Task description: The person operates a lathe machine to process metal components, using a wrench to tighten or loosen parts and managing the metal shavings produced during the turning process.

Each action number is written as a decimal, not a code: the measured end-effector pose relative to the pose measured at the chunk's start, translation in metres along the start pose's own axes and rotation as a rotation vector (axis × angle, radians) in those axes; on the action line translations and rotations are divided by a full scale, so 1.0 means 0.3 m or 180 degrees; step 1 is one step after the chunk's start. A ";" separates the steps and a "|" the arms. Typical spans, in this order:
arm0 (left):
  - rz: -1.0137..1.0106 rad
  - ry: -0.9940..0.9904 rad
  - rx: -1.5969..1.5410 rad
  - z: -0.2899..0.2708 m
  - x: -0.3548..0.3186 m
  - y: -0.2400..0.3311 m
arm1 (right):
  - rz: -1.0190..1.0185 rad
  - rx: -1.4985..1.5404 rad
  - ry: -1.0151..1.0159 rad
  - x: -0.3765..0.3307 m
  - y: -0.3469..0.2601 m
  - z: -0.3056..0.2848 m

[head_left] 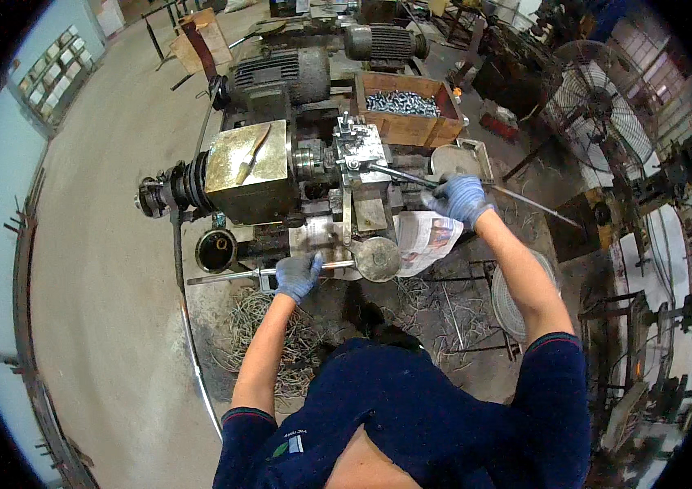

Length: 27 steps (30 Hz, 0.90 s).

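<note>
My left hand (298, 276), in a blue-grey glove, is closed around a long metal bar (336, 265) at the front of a small lathe. That bar leads to a round metal disc (377, 258) on its right. My right hand (462, 199), gloved alike, grips the outer end of a dark lever (401, 174). The lever slants up left to the shiny tool post (362, 149). Left of the post is the spindle nose (309, 161), beside the box-shaped headstock (236, 183). Whether a workpiece sits in the spindle is too small to tell.
Behind the tool post stands a wooden crate (411, 130) holding many small metal parts (401, 103). A wooden-handled tool (253, 155) lies on the headstock. Newspaper (429, 240) hangs at the lathe's front. Metal shavings (260, 326) litter the floor. A large fan (599, 102) stands right.
</note>
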<state>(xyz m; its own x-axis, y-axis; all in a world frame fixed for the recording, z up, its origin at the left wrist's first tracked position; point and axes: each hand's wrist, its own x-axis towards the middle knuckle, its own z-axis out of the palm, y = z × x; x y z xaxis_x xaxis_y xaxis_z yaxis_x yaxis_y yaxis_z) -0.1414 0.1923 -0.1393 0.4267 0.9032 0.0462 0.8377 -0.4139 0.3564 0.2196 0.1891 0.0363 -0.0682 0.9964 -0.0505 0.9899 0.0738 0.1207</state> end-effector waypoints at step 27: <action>-0.0324 -0.0147 0.0279 -0.049 0.030 0.091 | 0.4454 0.4470 0.3525 0.185 0.088 0.206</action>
<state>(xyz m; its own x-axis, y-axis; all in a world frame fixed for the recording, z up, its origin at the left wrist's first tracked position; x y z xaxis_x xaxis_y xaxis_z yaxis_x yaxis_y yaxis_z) -0.1198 0.1907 -0.1156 0.3515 0.9357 -0.0297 0.9031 -0.3305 0.2742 0.2496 0.2438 -0.0247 0.9899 0.0454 -0.1339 -0.1325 -0.0345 -0.9906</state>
